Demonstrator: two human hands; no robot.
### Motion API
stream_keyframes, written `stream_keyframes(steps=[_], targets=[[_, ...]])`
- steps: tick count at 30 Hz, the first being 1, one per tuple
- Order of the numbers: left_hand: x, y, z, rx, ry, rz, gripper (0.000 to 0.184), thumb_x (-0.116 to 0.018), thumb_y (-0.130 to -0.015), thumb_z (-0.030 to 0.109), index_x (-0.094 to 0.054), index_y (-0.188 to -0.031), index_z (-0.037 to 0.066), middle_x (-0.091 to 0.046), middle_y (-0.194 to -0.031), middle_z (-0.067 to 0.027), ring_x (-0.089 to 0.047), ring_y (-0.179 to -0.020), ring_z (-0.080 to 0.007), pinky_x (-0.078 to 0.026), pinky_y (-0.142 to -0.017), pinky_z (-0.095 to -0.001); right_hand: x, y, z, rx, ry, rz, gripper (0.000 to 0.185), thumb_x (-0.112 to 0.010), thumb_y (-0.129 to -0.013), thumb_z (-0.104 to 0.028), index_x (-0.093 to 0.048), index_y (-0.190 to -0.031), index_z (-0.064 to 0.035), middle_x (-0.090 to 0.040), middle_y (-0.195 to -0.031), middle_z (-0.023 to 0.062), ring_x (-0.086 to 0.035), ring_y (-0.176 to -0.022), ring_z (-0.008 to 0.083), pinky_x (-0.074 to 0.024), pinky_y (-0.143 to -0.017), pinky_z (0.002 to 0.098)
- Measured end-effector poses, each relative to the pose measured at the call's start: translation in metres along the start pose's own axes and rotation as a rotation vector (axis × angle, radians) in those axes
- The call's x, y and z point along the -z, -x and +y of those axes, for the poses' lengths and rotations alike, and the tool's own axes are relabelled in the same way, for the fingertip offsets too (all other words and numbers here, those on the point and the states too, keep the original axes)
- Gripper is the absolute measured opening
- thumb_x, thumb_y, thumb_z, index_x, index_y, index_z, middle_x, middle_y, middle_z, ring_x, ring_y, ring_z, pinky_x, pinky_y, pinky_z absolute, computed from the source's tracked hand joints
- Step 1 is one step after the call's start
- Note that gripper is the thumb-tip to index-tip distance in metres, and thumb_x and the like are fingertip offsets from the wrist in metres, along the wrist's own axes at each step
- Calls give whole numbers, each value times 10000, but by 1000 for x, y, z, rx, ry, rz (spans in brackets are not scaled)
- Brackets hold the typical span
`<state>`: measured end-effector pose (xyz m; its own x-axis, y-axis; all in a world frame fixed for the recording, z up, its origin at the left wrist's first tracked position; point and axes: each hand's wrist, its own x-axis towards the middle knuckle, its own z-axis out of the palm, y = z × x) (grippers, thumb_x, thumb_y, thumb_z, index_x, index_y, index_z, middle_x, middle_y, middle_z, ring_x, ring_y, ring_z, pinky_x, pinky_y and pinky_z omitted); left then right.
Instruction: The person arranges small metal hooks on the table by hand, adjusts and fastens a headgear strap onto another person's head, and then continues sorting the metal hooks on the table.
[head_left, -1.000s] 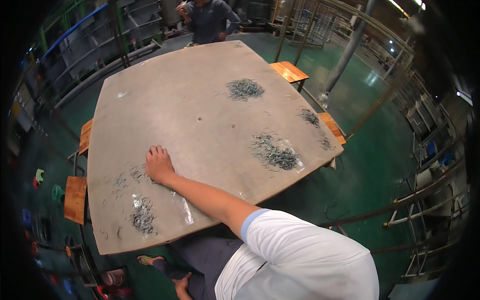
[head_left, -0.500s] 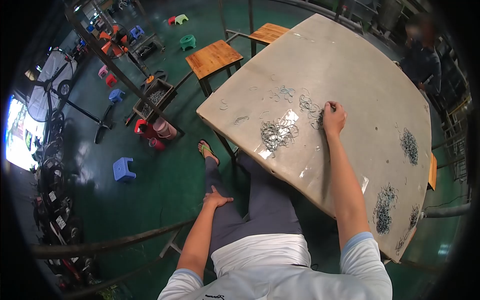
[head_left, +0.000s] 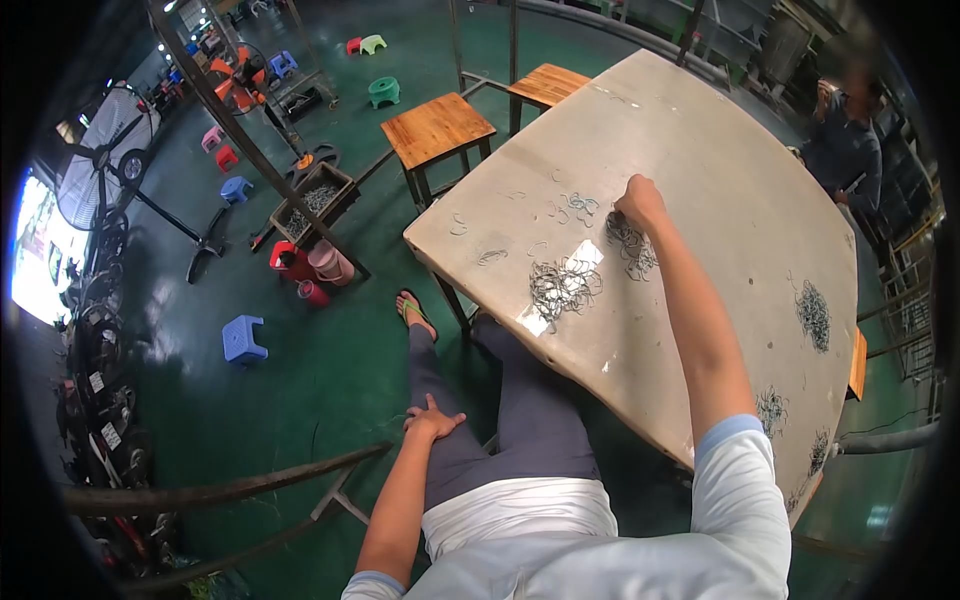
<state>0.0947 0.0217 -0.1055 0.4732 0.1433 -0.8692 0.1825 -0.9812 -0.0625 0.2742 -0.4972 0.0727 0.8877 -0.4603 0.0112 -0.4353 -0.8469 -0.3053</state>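
My right hand [head_left: 640,202] reaches over the tabletop [head_left: 700,150], its fingers bent down at the top edge of a small pile of thin metal hooks [head_left: 630,250]. What its fingertips hold, if anything, is hidden. Nearer the table edge lies a larger pile of similar hooks [head_left: 563,290], with loose bluish ones [head_left: 578,205] beyond it. My left hand [head_left: 434,421] rests on my leg with fingers spread, holding nothing.
More hook piles lie at the table's right, one upper [head_left: 812,316] and one lower [head_left: 771,411]. Wooden stools [head_left: 437,130] stand beyond the left edge. A person [head_left: 845,150] is across the table. A metal bin [head_left: 315,200] and a blue stool [head_left: 243,340] are at left.
The view has swung left since the first frame. Over the last half second my right hand has moved away from me to the far side of the small pile. My left hand stays on my leg.
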Motion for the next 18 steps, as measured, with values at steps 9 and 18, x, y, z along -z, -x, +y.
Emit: stream_keyframes(steps=[9,18], targets=[[-4,0,1,-3,-28,16,1173,-593,-821,775,-15,-1637,160,-121,-1624,-339,-328,-1428,-541,-361,-1121,-609,36,31,-19,63,-161,-250,356,-734,-716,-255,-692,-787,91,-664,-713,179,-627,-638,252,-517,-620,397],[1,-1,7,-19,-69,20,1191,-612,-810,769,-26,-1636,144,-163,-1613,-343,-345,-1428,-523,-359,-1136,-575,32,47,18,155,-200,-195,220,-755,-802,-182,-785,-907,8,-747,-829,187,-714,-749,241,-567,-709,362]])
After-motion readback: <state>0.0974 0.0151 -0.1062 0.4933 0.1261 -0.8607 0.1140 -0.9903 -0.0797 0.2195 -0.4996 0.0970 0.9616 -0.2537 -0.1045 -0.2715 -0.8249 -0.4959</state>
